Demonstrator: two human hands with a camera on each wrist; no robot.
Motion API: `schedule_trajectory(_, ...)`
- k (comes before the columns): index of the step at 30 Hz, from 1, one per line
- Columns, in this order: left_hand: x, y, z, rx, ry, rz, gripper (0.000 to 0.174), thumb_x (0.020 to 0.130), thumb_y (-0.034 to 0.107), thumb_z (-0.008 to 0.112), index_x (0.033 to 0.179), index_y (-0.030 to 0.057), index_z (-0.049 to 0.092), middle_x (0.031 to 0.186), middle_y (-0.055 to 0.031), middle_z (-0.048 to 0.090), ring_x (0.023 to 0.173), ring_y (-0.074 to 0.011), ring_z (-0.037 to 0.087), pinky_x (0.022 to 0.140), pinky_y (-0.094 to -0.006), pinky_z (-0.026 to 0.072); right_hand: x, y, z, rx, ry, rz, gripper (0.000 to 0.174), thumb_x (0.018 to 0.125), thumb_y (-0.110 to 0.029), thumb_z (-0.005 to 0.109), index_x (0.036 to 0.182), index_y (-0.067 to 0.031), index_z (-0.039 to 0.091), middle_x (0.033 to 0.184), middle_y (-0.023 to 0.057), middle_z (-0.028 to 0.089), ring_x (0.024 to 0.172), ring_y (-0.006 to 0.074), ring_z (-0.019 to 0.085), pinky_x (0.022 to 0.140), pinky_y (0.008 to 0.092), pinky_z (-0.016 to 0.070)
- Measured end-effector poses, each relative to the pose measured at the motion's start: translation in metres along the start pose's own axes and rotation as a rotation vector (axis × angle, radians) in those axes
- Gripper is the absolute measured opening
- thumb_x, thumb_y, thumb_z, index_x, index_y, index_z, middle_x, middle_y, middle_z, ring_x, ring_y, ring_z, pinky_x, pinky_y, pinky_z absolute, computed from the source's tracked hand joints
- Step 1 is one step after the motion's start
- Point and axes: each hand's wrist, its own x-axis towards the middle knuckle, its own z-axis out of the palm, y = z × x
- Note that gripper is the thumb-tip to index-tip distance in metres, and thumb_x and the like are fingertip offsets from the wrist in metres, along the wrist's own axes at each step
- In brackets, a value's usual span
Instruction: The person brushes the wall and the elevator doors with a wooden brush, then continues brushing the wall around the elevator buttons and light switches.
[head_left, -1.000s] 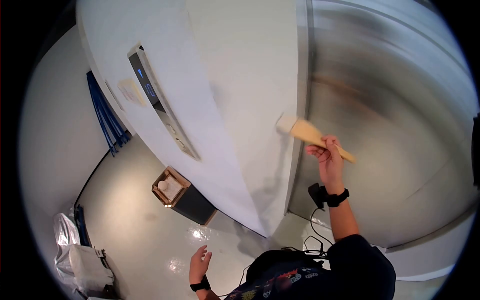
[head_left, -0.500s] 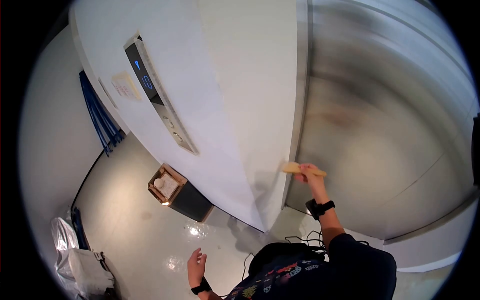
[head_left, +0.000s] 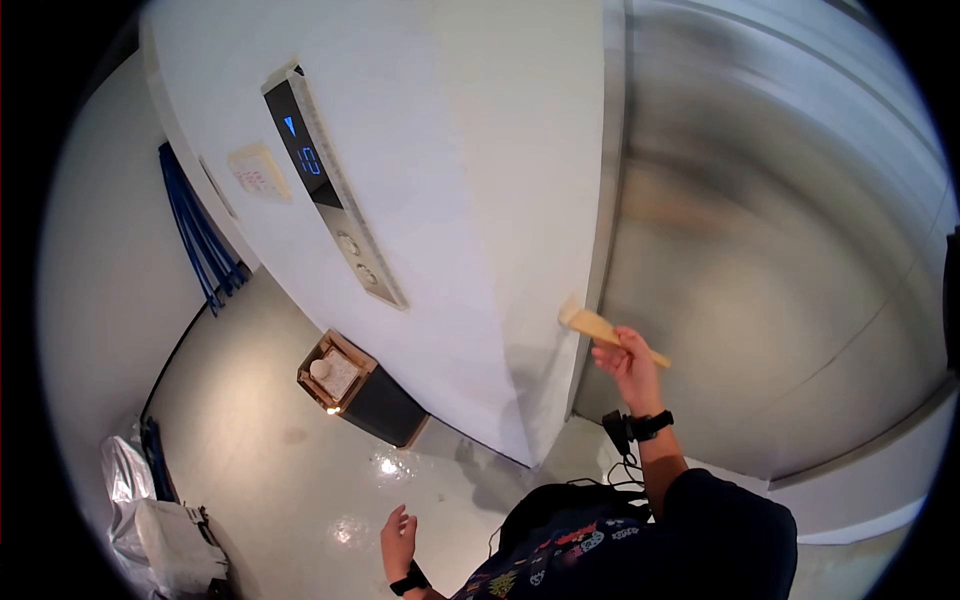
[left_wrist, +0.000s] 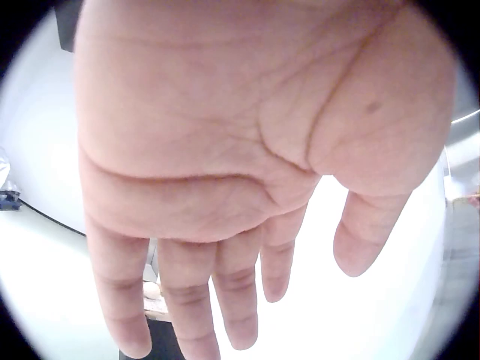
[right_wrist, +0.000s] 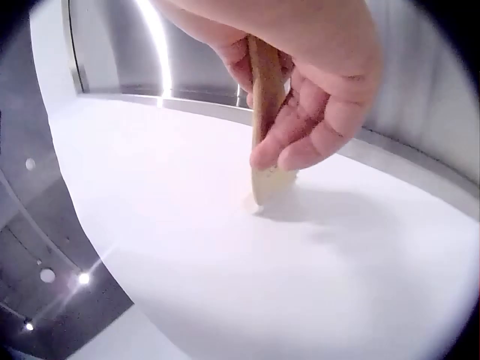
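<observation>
My right hand (head_left: 632, 368) grips the wooden handle of a wide, flat paintbrush (head_left: 592, 324) between thumb and fingers. The pale bristles point up and left, at the white wall (head_left: 545, 230) close beside a metal door frame. From the right wrist view, the brush (right_wrist: 267, 86) stands edge-on, its tip right at the wall surface. Down at the lower left my left hand (head_left: 398, 542) hangs with nothing in it. Its palm and loosely extended fingers (left_wrist: 190, 300) fill the left wrist view.
An elevator panel (head_left: 335, 190) with a lit display is on the wall, with a taped paper note (head_left: 258, 173) beside it. A dark bin (head_left: 375, 405) stands at the wall's foot. The metal elevator door (head_left: 760, 330) is on the right. Blue tubes (head_left: 195, 225) lean at the left.
The right hand and brush have come down along the wall edge, then risen slightly, the bristles tilting upward again. The left hand stays low and holds nothing.
</observation>
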Motion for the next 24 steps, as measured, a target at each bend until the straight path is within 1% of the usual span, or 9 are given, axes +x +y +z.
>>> schedule_trajectory(2,0.000,0.001,-0.002,0.014,-0.005,0.007,0.037,0.081,0.019,0.058,0.115,0.0029,0.054,0.097,-0.0190,0.062,0.084,-0.0256,0.062,0.072,-0.0334,0.0488,-0.006,0.008,-0.008,-0.148,0.091,0.051,0.018,0.086,-0.017,0.047,0.100,-0.0071,0.053,0.089,0.0111,0.063,0.073,0.0181,0.064,0.064,0.0274,0.0500)
schedule_trajectory(5,0.004,-0.001,-0.005,0.024,-0.010,0.016,0.038,0.081,0.019,0.058,0.115,0.0025,0.054,0.097,-0.0188,0.062,0.083,-0.0256,0.062,0.072,-0.0335,0.0489,-0.008,0.013,-0.011,-0.555,0.099,0.131,0.016,0.087,-0.018,0.047,0.094,-0.0072,0.055,0.089,0.0105,0.064,0.074,0.0209,0.064,0.066,0.0293,0.0515)
schedule_trajectory(8,0.008,-0.003,-0.004,0.005,-0.005,0.020,0.038,0.081,0.019,0.058,0.115,0.0026,0.054,0.097,-0.0187,0.062,0.083,-0.0256,0.062,0.072,-0.0335,0.0489,-0.008,0.008,0.006,-0.563,0.033,0.144,0.015,0.087,-0.018,0.048,0.090,-0.0058,0.056,0.089,0.0094,0.064,0.073,0.0208,0.064,0.067,0.0290,0.0510)
schedule_trajectory(11,0.008,-0.001,-0.005,-0.005,0.003,0.028,0.038,0.081,0.019,0.058,0.115,0.0027,0.054,0.097,-0.0187,0.062,0.083,-0.0255,0.061,0.072,-0.0335,0.0489,-0.011,-0.010,0.033,-0.295,-0.028,-0.149,0.017,0.088,-0.016,0.046,0.092,-0.0027,0.055,0.088,0.0130,0.062,0.070,0.0202,0.064,0.067,0.0276,0.0509)
schedule_trajectory(14,0.006,-0.004,-0.005,-0.004,0.005,0.022,0.038,0.081,0.019,0.059,0.115,0.0029,0.054,0.097,-0.0187,0.062,0.083,-0.0255,0.061,0.072,-0.0334,0.0488,-0.012,-0.030,0.043,-0.037,-0.127,-0.244,0.018,0.090,-0.015,0.042,0.097,-0.0013,0.052,0.090,0.0150,0.062,0.074,0.0228,0.064,0.069,0.0299,0.0512)
schedule_trajectory(17,0.004,-0.007,-0.005,-0.001,-0.002,0.007,0.038,0.081,0.019,0.059,0.115,0.0029,0.054,0.097,-0.0188,0.062,0.083,-0.0257,0.062,0.071,-0.0334,0.0489,-0.017,-0.036,0.049,0.078,-0.173,-0.233,0.019,0.091,-0.014,0.039,0.101,-0.0020,0.049,0.091,0.0161,0.061,0.078,0.0246,0.064,0.071,0.0321,0.0514)
schedule_trajectory(20,0.004,-0.017,-0.004,0.011,-0.006,0.005,0.038,0.081,0.019,0.059,0.115,0.0028,0.054,0.096,-0.0190,0.063,0.083,-0.0258,0.062,0.071,-0.0332,0.0490,-0.018,-0.021,0.033,0.189,-0.165,-0.149,0.018,0.090,-0.013,0.039,0.102,-0.0029,0.048,0.093,0.0173,0.061,0.079,0.0253,0.063,0.071,0.0328,0.0513)
schedule_trajectory(23,0.005,-0.018,-0.005,0.021,-0.004,0.003,0.038,0.081,0.019,0.059,0.115,0.0027,0.054,0.096,-0.0192,0.063,0.083,-0.0259,0.062,0.071,-0.0330,0.0491,-0.017,0.003,0.010,0.056,-0.017,-0.050,0.018,0.090,-0.013,0.038,0.101,-0.0040,0.048,0.095,0.0167,0.062,0.080,0.0259,0.063,0.070,0.0329,0.0511)
schedule_trajectory(24,0.004,-0.016,-0.004,0.026,-0.008,0.001,0.038,0.081,0.019,0.059,0.115,0.0027,0.054,0.096,-0.0193,0.063,0.083,-0.0259,0.062,0.071,-0.0330,0.0491,-0.019,0.009,0.002,0.012,-0.036,0.003,0.017,0.089,-0.015,0.041,0.100,-0.0055,0.050,0.092,0.0138,0.063,0.078,0.0229,0.064,0.068,0.0303,0.0506)
